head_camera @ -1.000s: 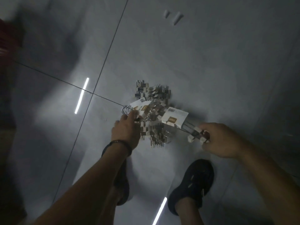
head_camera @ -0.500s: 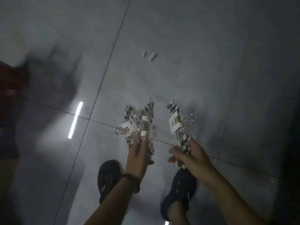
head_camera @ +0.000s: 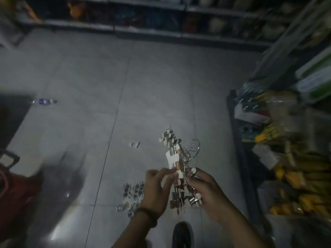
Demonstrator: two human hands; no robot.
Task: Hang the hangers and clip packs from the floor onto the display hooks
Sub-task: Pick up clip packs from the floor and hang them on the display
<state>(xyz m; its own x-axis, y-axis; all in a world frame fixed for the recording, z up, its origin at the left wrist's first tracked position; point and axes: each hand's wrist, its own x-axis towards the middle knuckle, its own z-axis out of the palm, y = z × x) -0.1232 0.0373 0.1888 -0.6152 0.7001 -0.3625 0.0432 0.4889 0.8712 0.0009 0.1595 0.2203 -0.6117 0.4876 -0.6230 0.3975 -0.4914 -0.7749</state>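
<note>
Head view: both hands up with clip hangers over the grey floor point(head_camera: 89, 86).
Right-side display rack point(head_camera: 295, 158) blurred; clip-hanger bundle point(head_camera: 176, 158) gripped by right hand point(head_camera: 206, 190), its card pinched by left hand point(head_camera: 157, 190), second bundle point(head_camera: 132, 196) hanging beneath that hand; two loose clips point(head_camera: 134, 144) on the floor.

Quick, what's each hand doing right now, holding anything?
Left hand: closed on the clip hanger bundle, fingers pinching its white card.
Right hand: closed on the same clip hanger bundle, gripping its lower part.
</note>
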